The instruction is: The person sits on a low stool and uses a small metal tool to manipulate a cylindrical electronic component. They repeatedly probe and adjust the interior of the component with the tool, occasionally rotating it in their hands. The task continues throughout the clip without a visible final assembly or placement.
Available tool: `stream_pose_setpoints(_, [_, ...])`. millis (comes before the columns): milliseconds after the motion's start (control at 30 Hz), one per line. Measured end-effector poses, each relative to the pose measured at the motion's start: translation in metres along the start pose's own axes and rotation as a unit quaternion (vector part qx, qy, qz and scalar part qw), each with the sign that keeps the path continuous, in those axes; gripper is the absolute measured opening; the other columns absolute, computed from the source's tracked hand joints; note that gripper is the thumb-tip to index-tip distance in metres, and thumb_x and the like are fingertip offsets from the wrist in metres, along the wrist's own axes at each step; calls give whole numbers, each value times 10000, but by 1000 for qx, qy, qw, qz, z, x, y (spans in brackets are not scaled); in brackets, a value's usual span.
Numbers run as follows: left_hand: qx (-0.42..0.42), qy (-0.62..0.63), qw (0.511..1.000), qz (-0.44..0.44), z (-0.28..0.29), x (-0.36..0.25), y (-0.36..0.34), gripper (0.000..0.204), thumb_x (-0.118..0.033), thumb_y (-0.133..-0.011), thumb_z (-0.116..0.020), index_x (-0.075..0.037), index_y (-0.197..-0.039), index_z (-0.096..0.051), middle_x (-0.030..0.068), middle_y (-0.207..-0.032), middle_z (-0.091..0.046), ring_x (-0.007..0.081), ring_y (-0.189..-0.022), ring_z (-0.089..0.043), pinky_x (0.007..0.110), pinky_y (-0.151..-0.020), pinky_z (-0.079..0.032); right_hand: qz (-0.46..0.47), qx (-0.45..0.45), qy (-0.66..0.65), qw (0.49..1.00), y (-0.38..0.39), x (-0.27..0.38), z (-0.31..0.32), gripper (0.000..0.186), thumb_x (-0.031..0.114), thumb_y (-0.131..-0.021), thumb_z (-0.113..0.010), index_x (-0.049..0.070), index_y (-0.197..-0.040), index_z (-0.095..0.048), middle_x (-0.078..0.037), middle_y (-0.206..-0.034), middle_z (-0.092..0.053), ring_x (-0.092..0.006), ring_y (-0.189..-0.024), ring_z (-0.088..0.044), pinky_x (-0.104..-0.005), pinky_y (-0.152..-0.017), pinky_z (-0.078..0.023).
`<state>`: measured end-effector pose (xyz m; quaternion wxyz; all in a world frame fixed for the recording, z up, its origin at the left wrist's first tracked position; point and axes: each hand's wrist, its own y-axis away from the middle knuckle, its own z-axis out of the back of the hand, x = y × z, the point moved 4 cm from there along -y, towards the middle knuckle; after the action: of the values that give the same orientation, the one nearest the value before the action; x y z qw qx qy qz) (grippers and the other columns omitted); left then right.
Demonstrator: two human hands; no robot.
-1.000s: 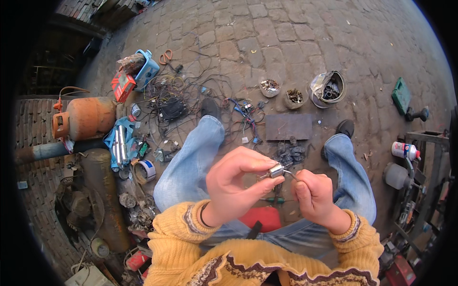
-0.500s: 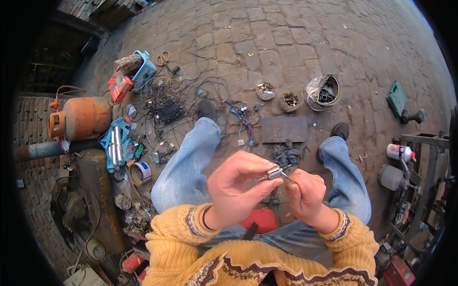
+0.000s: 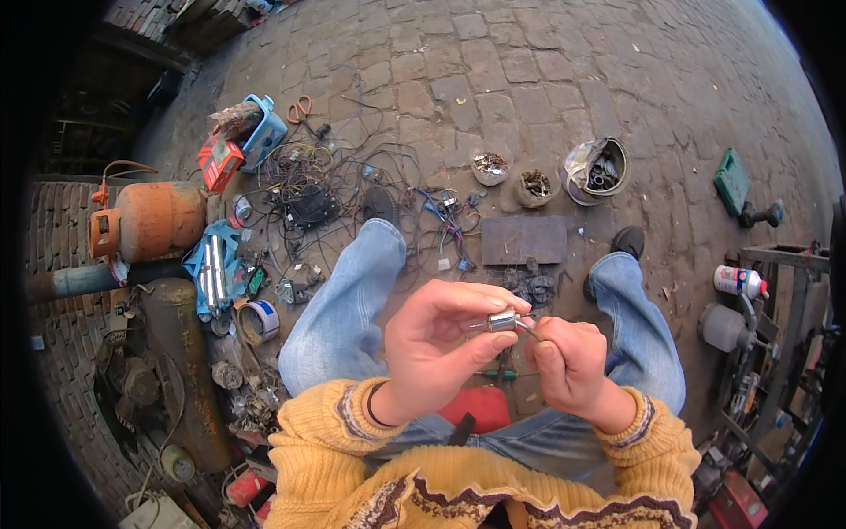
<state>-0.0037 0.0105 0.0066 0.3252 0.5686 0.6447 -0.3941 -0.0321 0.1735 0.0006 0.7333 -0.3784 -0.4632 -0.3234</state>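
Bucket (image 3: pixel 582 196) w/ parts (image 3: pixel 604 174), cyl (image 3: pixel 502 322) in L hand (image 3: pixel 419 346)

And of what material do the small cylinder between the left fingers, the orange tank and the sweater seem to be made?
Small cylinder: probably metal, polished; it is silvery with bright highlights.
Orange tank: likely painted metal, dull and worn; dark blotches break the colour.
Sweater: knitted yarn, matt, as its ribbed stitches show; wool or synthetic, I cannot tell.
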Motion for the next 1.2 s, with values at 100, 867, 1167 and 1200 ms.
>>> stream_pose_setpoints(100, [-12,-19,1000,-12,0,1,0,307,144,-851,-678,52,-1126,-577,232,-1164,-643,291,-1081,-669,395,-936,-570,-17,11,-31,999,-2,0,0,347,219,-1040,-467,40,-746,-512,-50,-578,-540,-193,-450,-533,-293,-455,-419])
stream_pose_setpoints(867, [-40,-59,997,-11,3,-3,3,314,116,-787,-756,75,-1082,-656,201,-1099,-678,271,-1041,-677,371,-896,-568,-52,51,-90,993,0,-1,0,394,239,-1055,-441,31,-725,-496,-54,-559,-554,-161,-452,-534,-280,-453,-411])
stream_pose_setpoints(1167, [-66,-178,981,-23,4,-11,0,274,68,-761,-796,63,-1014,-691,195,-1006,-724,252,-959,-716,336,-839,-582,-82,58,-33,994,-5,9,6,366,194,-1041,-454,50,-712,-522,-30,-552,-545,-153,-442,-541,-280,-438,-404])
stream_pose_setpoints(1200, [-70,-180,981,-20,5,-12,0,271,63,-758,-800,61,-1008,-694,193,-995,-727,250,-956,-718,328,-831,-584,-76,59,-26,995,-6,10,7,366,191,-1039,-457,50,-708,-525,-31,-552,-539,-157,-439,-540,-281,-436,-404])
